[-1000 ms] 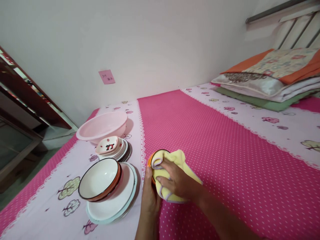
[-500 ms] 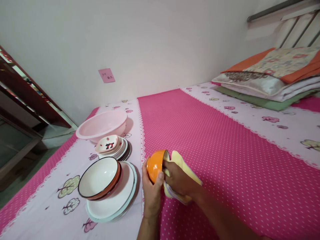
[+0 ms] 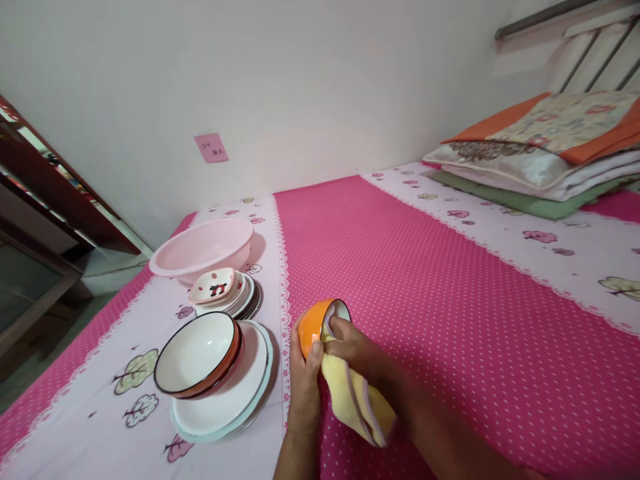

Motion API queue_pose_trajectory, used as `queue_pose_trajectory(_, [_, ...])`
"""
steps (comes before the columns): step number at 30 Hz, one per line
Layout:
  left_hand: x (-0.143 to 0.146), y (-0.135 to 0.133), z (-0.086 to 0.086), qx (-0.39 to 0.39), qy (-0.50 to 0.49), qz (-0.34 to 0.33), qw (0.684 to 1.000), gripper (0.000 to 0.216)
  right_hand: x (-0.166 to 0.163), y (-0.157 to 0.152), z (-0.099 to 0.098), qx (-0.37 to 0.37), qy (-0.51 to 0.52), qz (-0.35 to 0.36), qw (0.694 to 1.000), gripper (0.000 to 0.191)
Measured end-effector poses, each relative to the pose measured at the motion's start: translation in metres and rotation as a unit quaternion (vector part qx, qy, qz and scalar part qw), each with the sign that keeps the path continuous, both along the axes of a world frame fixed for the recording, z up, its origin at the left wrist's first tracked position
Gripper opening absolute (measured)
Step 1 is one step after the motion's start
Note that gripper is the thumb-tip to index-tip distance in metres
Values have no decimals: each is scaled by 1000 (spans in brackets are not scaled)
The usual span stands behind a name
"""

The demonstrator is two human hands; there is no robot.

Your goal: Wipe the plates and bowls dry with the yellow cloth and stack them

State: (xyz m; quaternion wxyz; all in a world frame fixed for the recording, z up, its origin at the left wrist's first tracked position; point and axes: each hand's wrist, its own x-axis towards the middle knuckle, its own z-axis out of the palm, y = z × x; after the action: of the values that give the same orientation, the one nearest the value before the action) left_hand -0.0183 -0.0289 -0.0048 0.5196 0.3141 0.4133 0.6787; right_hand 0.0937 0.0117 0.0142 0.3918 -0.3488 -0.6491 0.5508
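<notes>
An orange bowl (image 3: 313,325) with a white inside and dark rim is tilted on its side, its mouth facing right. My left hand (image 3: 305,377) grips it from the left and below, thumb near the rim. Inside the mouth, the fingers of my right hand (image 3: 351,347) press a yellow cloth (image 3: 345,393) with purple edging against the inner wall. The rest of the cloth hangs down below my right wrist. Fingertips of the right hand are partly hidden in the bowl.
To the left, brown-and-white bowls (image 3: 197,353) rest on large plates (image 3: 220,420). Behind them stand small plates topped by a patterned dish (image 3: 213,285), and a pink basin (image 3: 200,243). Folded bedding (image 3: 540,160) lies at the far right on the pink dotted bedspread (image 3: 450,300).
My right hand has shifted within the bowl's mouth, and the cloth now hangs lower, below the hand. The bowl has turned slightly, showing more of its inside.
</notes>
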Motion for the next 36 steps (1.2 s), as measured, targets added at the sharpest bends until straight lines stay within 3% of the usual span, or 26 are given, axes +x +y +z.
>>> queue_pose_trajectory(3, [-1, 2, -1, -6, -39, -9, 999, 61, 3, 7, 0, 13, -24, 60, 998, 19])
queue_pose_trajectory(5, [-2, 5, -5, -11, -72, -8, 997, 59, 6, 9, -3, 77, -86, 90, 989, 18])
queue_pose_trajectory(8, [-6, 11, -13, -29, -126, 5, 992, 55, 7, 6, -9, 212, -219, 69, 950, 21])
queue_pose_trajectory(10, [-10, 15, -15, -45, -174, 17, 983, 48, 5, 1, -8, 240, -270, 32, 932, 27])
queue_pose_trajectory(14, [-14, 20, -7, -71, -249, 63, 964, 32, 0, -6, 8, 160, -216, 22, 963, 46])
queue_pose_trajectory(17, [-14, 21, 2, -62, -265, 91, 958, 36, 4, -3, 19, 73, -65, 51, 994, 79])
queue_pose_trajectory(19, [-13, 21, 6, -54, -280, 90, 954, 40, 11, 2, 23, 31, 13, 72, 997, 89])
queue_pose_trajectory(21, [-13, 20, 8, -44, -292, 77, 952, 44, 21, 6, 26, 21, 21, 57, 998, 93])
queue_pose_trajectory(23, [-14, 19, 8, -38, -300, 64, 951, 48, 30, 9, 30, 47, -53, 1, 997, 87])
queue_pose_trajectory(25, [-15, 19, 8, -33, -301, 59, 951, 50, 36, 8, 36, 82, -163, -51, 982, 68])
queue_pose_trajectory(29, [-15, 19, 6, -21, -286, 58, 956, 51, 33, 1, 42, 95, -268, -24, 958, 31])
queue_pose_trajectory(32, [-12, 17, 5, -35, -270, 63, 960, 48, 28, 1, 39, 56, -179, -9, 982, 14])
queue_pose_trajectory(34, [-9, 16, 5, -55, -259, 66, 962, 46, 29, 4, 36, -24, -57, 6, 998, 17])
queue_pose_trajectory(36, [-6, 15, 7, -72, -257, 58, 962, 44, 33, 9, 35, -105, 73, 0, 992, 28])
